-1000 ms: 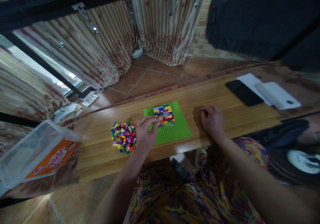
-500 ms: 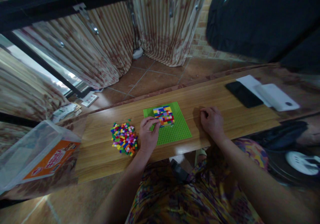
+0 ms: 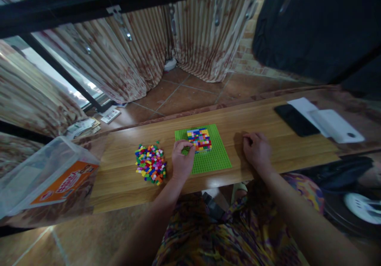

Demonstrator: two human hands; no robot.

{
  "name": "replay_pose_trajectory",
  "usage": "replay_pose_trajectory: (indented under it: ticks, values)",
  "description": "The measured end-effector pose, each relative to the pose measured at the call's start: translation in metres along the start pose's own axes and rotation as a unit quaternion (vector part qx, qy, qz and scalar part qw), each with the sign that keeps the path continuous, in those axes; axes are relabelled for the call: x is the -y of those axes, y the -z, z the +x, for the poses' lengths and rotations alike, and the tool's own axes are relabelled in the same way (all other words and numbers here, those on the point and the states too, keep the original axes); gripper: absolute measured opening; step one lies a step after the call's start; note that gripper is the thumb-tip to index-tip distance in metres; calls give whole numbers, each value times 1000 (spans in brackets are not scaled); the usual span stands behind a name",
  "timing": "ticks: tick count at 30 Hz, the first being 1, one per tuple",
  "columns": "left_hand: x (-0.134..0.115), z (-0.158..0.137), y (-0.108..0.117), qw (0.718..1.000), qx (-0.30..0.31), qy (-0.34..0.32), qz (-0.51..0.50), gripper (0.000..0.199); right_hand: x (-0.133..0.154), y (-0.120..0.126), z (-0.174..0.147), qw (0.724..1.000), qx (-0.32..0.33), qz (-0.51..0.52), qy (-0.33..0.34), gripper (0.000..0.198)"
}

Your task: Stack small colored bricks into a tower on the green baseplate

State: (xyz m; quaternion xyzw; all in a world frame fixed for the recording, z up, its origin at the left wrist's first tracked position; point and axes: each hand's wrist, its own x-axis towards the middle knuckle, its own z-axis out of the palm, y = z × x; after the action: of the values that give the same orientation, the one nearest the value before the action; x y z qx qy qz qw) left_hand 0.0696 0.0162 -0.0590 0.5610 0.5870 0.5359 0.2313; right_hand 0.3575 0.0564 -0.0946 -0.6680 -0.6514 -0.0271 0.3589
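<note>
Left hand (image 3: pixel 182 159) at brick patch (image 3: pixel 203 137), one edge partly hidden, grip unclear

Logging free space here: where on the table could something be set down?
Bare tabletop shows between the right hand and the black slab, and left of the brick pile. Crowded: the far side of the green baseplate, with the left hand at the built bricks.
</note>
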Motion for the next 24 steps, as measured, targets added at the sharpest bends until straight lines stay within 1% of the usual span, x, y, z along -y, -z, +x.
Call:
replay_pose_trajectory:
  ticks: [9,12,14,16,19,22,24]
  values:
    - [8,6,-10,997,-21,52,-48,7,-4,-1,0,1000,-4,0,16,25]
    - [8,2,-9,996,-21,58,-61,4,-7,-3,0,1000,-7,-3,18,24]
    - [7,-3,-4,997,-23,49,-57,10,-9,-4,0,1000,-9,-8,22,26]
    - [4,-9,5,999,-21,22,-30,17,-11,-6,0,1000,-6,-10,29,28]
    - [-1,-17,29,998,-1,-36,49,19,-14,-7,-1,999,-8,-13,28,30]
    - [-1,-22,62,985,8,-71,155,17,-15,-7,-1,999,-7,-18,28,30]
    - [1,-25,83,969,6,-69,239,18,-15,-7,-1,999,-4,-20,28,28]
